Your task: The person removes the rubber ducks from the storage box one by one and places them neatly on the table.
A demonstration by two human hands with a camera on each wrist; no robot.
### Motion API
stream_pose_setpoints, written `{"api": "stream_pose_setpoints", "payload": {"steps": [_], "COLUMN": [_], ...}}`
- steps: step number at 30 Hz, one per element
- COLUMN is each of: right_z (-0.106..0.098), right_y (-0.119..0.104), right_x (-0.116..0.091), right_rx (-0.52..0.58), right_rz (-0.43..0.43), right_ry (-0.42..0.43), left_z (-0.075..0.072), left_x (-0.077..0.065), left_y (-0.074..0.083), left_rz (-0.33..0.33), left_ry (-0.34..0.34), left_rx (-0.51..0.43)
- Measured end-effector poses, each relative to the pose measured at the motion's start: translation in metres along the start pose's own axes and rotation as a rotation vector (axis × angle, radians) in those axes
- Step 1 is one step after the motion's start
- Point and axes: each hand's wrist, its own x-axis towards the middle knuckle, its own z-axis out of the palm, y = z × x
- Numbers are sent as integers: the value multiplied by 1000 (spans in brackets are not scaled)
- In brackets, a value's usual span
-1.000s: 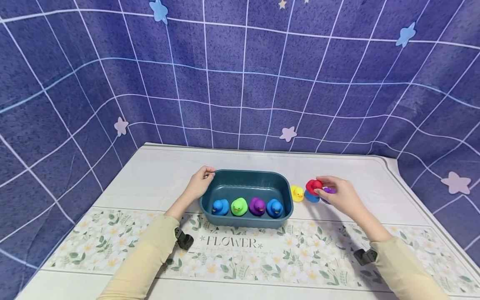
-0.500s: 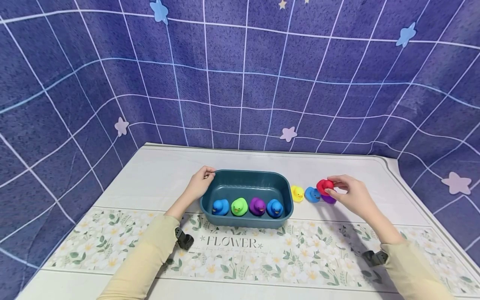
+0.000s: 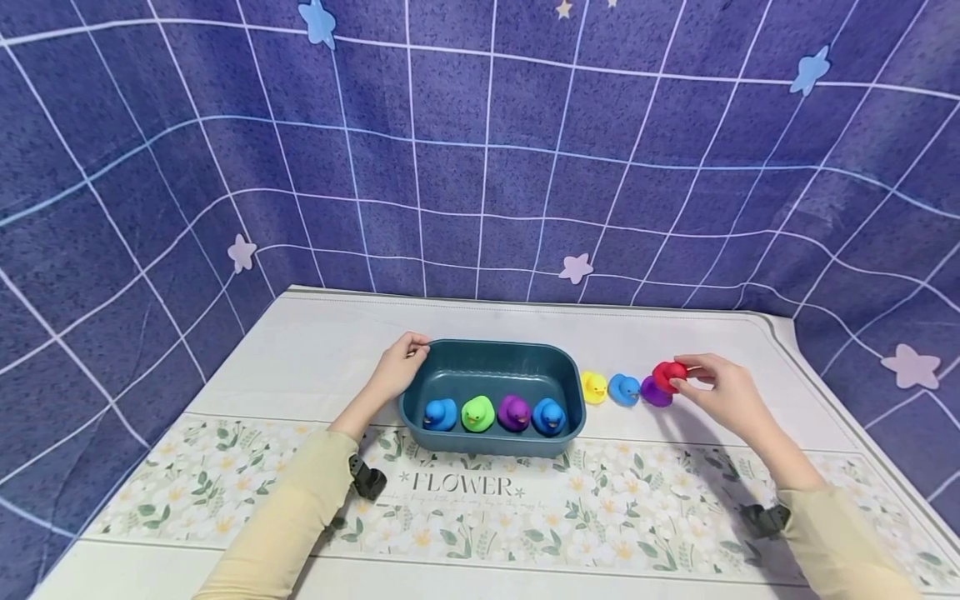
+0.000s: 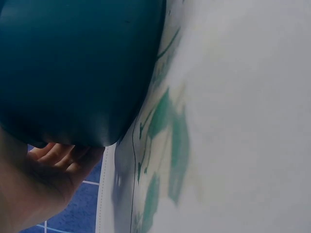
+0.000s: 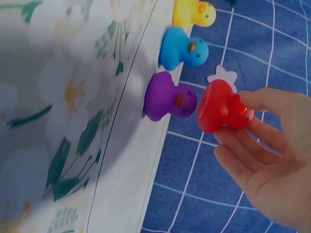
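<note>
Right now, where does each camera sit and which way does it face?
Head: worn on the head, looking forward and down at the teal basin; left hand, right hand and sleeves show.
Left wrist: worn there, facing the teal basin's side; left hand shows.
Right wrist: worn there, facing the red rubber duck; right hand shows, holding it.
Shared: head and right wrist both show the red rubber duck.

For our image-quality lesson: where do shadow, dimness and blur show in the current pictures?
Head: the right arm's shadow falls on the tablecloth; left wrist: the teal tub looks dark, the printed leaves soft; right wrist: printed flowers look blurred, the red duck clearer.
</note>
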Motion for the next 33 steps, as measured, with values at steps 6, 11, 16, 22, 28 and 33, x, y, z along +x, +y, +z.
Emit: {"api": "stream_pose_setpoints", "payload": {"steps": [6,11,16,22,28,33], "right_z": [-4,-7,-9,-9,-7,-7], "right_y": [6,11,16,23,31,36], "right_x": [-1,-4,-5,-8,-10,-11], "right_rx": [-14,-19,-20,-21,-33,-50], "right_rz": [-11,-2,29,47,65,79], "right_ry": [7,18,6,-12,-34,-43], "left_z": [0,0,0,-1,-1,-1], "left_x": [-1,-1,-1,-2,-3,-1], "left_y": [0,0,1,1,2,2], "left_rz": [-7,-6,-11,-10,-7,-1], "left_ry": [5,5,5,5,-2,-5], "left_rx": [2,0,2,2,0,11]}}
